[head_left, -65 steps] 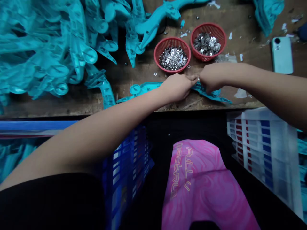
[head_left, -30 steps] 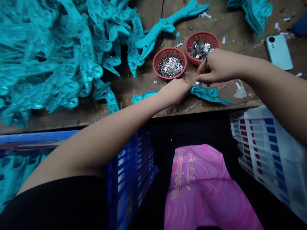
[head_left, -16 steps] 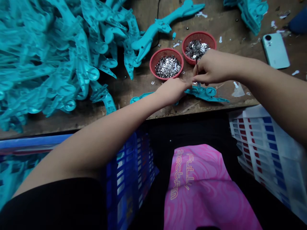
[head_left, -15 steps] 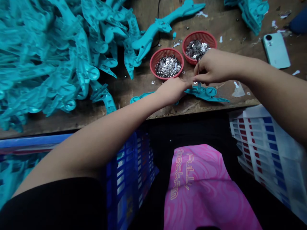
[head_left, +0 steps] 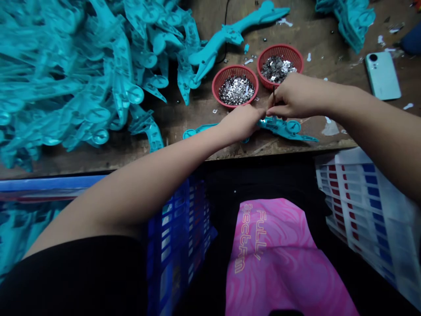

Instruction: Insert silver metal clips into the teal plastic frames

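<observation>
A long teal plastic part (head_left: 289,129) lies along the front of the workbench. My left hand (head_left: 241,124) rests over its middle, fingers closed on it, hiding that section. Just right of those fingertips, my right hand (head_left: 291,97) pinches a thin dark rod-like tool (head_left: 274,94), held upright above the part. The tool's kind and its lower tip cannot be made out. Behind the hands stand a red basket (head_left: 215,90) of small shiny metal pieces and a second red basket (head_left: 300,59) of flat metal pieces.
Teal parts (head_left: 98,79) are heaped at the left, and one long teal piece (head_left: 213,44) lies behind the baskets. A phone (head_left: 383,77) is at the right. Below the bench edge are a blue crate (head_left: 177,237) and a white crate (head_left: 358,197). Small scraps dot the wood.
The bench scene has shifted slightly right in view. Both hands stay together over the teal part, with the tool still upright in my right hand.
</observation>
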`<state>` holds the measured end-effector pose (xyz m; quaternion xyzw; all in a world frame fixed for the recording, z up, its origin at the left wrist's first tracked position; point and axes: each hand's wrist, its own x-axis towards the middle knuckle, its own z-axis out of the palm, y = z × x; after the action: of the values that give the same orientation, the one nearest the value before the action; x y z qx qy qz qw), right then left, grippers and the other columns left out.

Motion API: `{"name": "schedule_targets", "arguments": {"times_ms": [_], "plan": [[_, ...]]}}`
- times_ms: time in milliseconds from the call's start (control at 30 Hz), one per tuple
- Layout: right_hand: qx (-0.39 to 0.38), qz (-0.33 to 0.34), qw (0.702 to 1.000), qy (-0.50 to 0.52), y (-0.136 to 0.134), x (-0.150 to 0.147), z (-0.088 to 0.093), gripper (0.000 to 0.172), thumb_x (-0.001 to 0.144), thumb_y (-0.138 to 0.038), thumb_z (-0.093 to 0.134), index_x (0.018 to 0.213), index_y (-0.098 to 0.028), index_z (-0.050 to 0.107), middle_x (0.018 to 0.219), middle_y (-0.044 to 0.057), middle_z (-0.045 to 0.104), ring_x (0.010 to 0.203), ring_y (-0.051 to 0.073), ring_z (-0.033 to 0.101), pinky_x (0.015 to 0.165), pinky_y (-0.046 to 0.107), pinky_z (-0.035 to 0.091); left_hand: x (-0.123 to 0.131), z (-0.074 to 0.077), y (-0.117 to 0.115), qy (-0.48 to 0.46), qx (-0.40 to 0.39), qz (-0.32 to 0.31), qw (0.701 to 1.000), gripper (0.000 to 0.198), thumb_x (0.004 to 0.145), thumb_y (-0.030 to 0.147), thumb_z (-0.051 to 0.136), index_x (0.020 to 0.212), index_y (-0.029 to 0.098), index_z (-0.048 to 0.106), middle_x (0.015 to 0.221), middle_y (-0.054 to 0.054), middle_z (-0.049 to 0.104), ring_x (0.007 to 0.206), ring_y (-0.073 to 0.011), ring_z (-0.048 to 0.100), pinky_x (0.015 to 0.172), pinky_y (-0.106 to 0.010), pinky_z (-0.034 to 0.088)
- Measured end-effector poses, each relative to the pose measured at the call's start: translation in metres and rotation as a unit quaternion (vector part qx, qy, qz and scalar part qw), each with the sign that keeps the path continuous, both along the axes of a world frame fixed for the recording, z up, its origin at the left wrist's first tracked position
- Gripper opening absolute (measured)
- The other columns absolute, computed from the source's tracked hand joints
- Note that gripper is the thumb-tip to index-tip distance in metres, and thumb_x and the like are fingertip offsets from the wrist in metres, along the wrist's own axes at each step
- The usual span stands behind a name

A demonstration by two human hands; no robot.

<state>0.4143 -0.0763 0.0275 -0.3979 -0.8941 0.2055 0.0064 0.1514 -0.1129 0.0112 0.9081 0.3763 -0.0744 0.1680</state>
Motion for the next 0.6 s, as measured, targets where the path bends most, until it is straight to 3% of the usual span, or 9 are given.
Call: {"name": "schedule_targets", "arguments": {"times_ms": [167, 400, 467, 600], "plan": [[-0.038, -0.017, 0.999, -0.032, 0.007, 0.005, -0.012, 0.030, 0.112, -0.054, 0.091, 0.099, -0.028, 0.097, 0.078, 0.005, 0.081, 0.093, 0.033, 0.082, 0.095, 0.049, 0.060, 0.003, 0.014, -0.004, 0.056, 0.013, 0.029, 0.998, 0.046, 0.121, 0.020, 0.077, 0.165, 0.010, 0.078, 0.151, -0.026, 0.089, 0.139, -0.0397, 0.088, 0.117, -0.046, 0.067], [-0.058, -0.128, 0.988, 0.067, -0.005, -0.006, 0.021, 0.032, 0.121, -0.050, 0.082, 0.107, -0.025, 0.096, 0.090, 0.011, 0.089, 0.100, 0.035, 0.082, 0.112, 0.055, 0.060, -0.002, 0.020, 0.003, 0.066, 0.017, 0.023, 0.997, 0.055, 0.119, 0.028, 0.076, 0.172, 0.015, 0.080, 0.143, -0.023, 0.090, 0.131, -0.0394, 0.088, 0.112, -0.048, 0.068], [-0.063, -0.125, 0.987, 0.074, -0.009, -0.012, 0.018, 0.035, 0.122, -0.051, 0.079, 0.111, -0.024, 0.098, 0.098, 0.012, 0.092, 0.103, 0.036, 0.084, 0.112, 0.056, 0.061, -0.005, 0.020, 0.006, 0.069, 0.023, 0.027, 0.997, 0.053, 0.116, 0.029, 0.077, 0.167, 0.019, 0.085, 0.136, -0.020, 0.091, 0.128, -0.0385, 0.087, 0.110, -0.047, 0.067], [-0.057, -0.082, 0.993, 0.065, -0.009, -0.022, -0.007, 0.037, 0.120, -0.053, 0.080, 0.123, -0.023, 0.102, 0.119, 0.015, 0.097, 0.113, 0.040, 0.088, 0.112, 0.056, 0.064, -0.007, 0.017, 0.010, 0.071, 0.025, 0.033, 0.997, 0.053, 0.114, 0.033, 0.079, 0.164, 0.018, 0.089, 0.128, -0.019, 0.091, 0.128, -0.0391, 0.087, 0.113, -0.047, 0.068]]}}
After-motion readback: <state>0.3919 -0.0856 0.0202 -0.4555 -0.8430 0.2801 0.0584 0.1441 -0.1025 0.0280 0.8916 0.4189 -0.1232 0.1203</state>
